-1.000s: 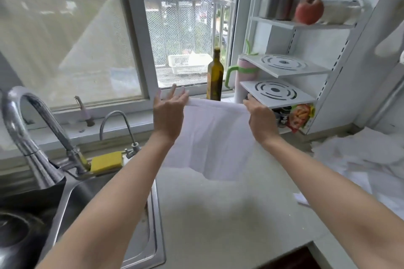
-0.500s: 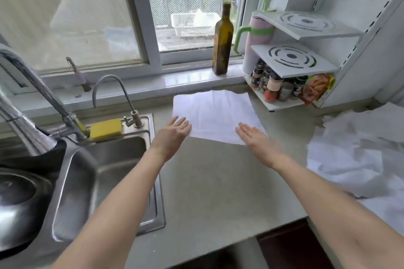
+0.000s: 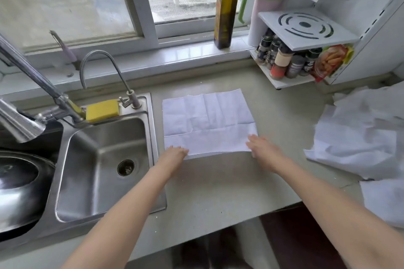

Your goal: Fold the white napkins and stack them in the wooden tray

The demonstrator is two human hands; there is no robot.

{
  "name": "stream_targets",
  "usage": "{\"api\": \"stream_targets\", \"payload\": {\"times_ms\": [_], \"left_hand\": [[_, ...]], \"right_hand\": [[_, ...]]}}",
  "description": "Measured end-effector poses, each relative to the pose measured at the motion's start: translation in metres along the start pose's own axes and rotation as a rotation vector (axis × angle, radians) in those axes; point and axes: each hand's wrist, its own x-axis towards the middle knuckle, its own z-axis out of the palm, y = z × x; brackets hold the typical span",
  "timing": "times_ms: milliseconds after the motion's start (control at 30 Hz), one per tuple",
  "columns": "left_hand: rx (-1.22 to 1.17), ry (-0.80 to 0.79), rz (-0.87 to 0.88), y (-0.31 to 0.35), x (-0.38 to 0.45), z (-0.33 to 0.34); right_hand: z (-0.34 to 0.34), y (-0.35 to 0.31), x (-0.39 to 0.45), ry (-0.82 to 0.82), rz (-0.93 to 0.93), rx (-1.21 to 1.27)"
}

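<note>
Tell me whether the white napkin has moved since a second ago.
Yes. The white napkin, then held up in front of the olive oil bottle, now lies flat on the counter below it, beside the sink.

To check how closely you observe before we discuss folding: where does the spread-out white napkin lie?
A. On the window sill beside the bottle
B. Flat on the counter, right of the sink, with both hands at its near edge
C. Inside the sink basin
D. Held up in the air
B: the white napkin lies flat on the counter beside the sink, with the left hand and right hand at its near corners.
</note>
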Motion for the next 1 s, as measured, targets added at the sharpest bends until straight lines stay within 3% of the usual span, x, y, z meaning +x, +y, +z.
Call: {"api": "stream_targets", "payload": {"times_ms": [100,167,233,333,400,467,633,800,900,1000], "left_hand": [[-0.024,-0.196,-0.044,-0.003,-0.002,-0.007],[-0.048,-0.278,-0.112,-0.005,-0.001,-0.009],[-0.089,-0.302,-0.179,-0.009,0.006,-0.008],[0.03,-0.338,-0.155,-0.011,0.012,-0.012],[-0.022,-0.374,-0.183,-0.006,0.012,-0.019],[-0.07,-0.371,-0.199,0.0,0.007,-0.026],[0.067,-0.462,-0.059,0.004,-0.003,-0.03],[0.267,-0.745,0.089,0.023,-0.012,-0.031],[0.184,-0.761,0.07,0.02,-0.015,-0.027],[-0.062,-0.586,0.028,0.007,-0.008,-0.029]], "right_hand": [[0.001,0.002,-0.013,0.491,0.1,-0.028],[-0.003,0.003,-0.021,0.736,0.229,0.187],[-0.007,0.004,-0.021,0.857,0.2,0.345],[-0.008,0.003,-0.023,0.686,-0.132,0.263],[-0.009,0.005,-0.028,0.375,-0.221,0.251],[-0.011,0.011,-0.031,0.119,-0.193,0.186],[-0.011,0.023,-0.039,-0.161,-0.06,0.115],[-0.021,0.022,-0.038,-0.464,-0.055,0.287],[-0.026,0.028,-0.04,-0.513,-0.003,0.483],[-0.025,0.038,-0.038,-0.378,0.057,0.652]]}}
